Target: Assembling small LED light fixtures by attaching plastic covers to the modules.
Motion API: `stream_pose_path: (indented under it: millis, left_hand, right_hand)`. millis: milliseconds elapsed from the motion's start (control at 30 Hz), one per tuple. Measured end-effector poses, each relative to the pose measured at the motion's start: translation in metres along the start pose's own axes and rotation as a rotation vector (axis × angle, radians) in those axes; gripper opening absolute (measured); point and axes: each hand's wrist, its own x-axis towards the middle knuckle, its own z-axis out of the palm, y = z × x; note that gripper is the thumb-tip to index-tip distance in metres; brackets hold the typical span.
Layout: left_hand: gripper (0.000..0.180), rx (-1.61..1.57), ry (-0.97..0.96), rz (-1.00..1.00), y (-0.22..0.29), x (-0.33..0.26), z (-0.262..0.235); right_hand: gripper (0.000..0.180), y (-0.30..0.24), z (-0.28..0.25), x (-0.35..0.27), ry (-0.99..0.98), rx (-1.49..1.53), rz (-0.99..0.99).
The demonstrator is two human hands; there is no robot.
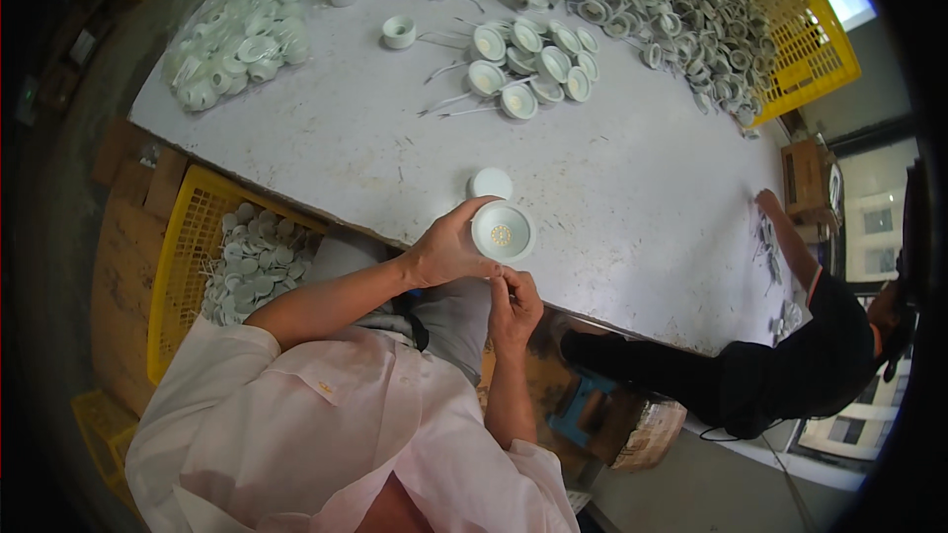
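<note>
My left hand grips a round white LED downlight by its left side. Its open face is turned up, and a ring of small yellowish LED chips shows at the bottom of the cup. Just below the lamp, my right hand is closed in a pinch, its fingertips near my left fingers. Whatever it pinches is too small or hidden to make out. Right beyond the lamp lies a plain white round disc on the white table.
Farther back stand a cluster of lamps with wires, a white ring-shaped housing and a bag of white parts. Housings spill from a yellow crate at far right. Another crate sits at my left. A co-worker works at right.
</note>
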Motion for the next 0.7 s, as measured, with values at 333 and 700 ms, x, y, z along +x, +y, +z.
stream_pose_path:
  millis: [333,700]
  left_hand:
    - [0.088,0.391,0.117,0.159,-0.002,-0.01,-0.028]
    - [0.084,0.564,0.184,0.094,-0.012,-0.015,-0.052]
  right_hand:
    - [0.014,-0.007,0.026,-0.004,-0.143,0.073,0.201]
    - [0.02,-0.034,0.048,-0.003,-0.28,0.134,0.467]
